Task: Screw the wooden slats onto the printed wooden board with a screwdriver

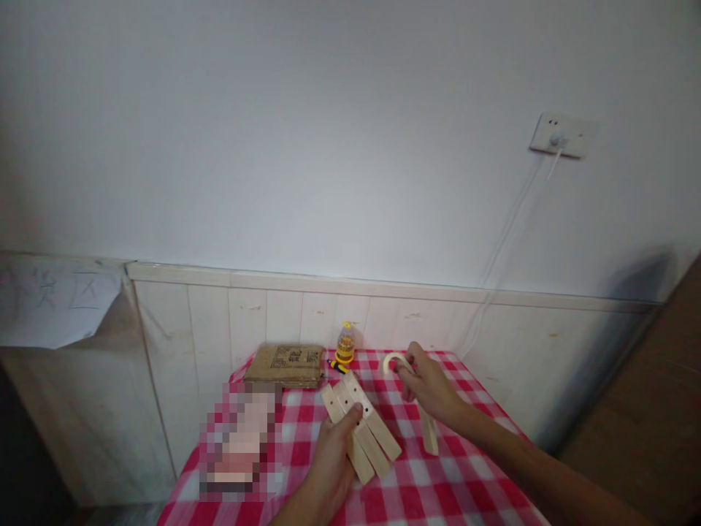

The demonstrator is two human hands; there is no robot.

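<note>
Three wooden slats (366, 431), each drilled with small holes, are held fanned together in the left hand (328, 467). The fingers are closed around their lower ends and the thumb is pressed across the top face. The bundle is tilted from 5 o'clock up towards 11 o'clock, above the middle of the red-and-white checked tablecloth (465, 489).

At 2 o'clock from the bundle, a curved wooden piece (390, 360) is pinched between the thumb and fingertips of the right hand (430, 387), with the remaining fingers curled in. A single slat (430, 437) is seen at 6 o'clock of that hand, partly covered by the wrist. Whether it is gripped or only lying on the cloth cannot be told.

At 11 o'clock from the bundle, a flat cardboard box (285, 365) is set at the far edge of the table, close to the panelled wall. A small yellow container (345, 343) stands at 12 o'clock, and a yellow-and-black tool (336, 367) lies just beside its base. High at 2 o'clock, a wall socket (561, 135) is mounted, with a white cable (509, 234) hung down from it.
</note>
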